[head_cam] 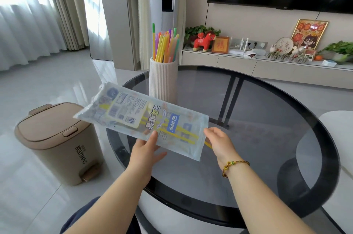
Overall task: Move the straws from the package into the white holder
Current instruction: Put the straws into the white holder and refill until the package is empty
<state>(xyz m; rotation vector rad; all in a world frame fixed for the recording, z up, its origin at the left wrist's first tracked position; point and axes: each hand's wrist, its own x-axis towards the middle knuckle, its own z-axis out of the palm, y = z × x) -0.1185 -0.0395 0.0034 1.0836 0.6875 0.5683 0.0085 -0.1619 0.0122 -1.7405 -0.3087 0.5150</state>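
On the table [267, 119], white holder [163, 79] already full of straws [165, 46]. Left grip [145, 149] holding the package [141, 117], right grip [217, 140] pinching a yellow straw [208, 145]. Few left.

One wide-angle head-worn view, looked forward and down, close over the left hand [146, 150] and right hand [219, 143], round glass table [263, 119] filling the middle, TV wall [238, 23] beyond.

Looks like clear, crinkled plastic film on the package [141, 119], glossy, with a paper label [124, 111]. Reads matt and ribbed on the white holder [163, 79] at twelve o'clock — smooth plastic on the straws [164, 46]. Gleams as dark glass across the table [263, 128]; matt beige plastic on the bin [49, 138] at nine o'clock.
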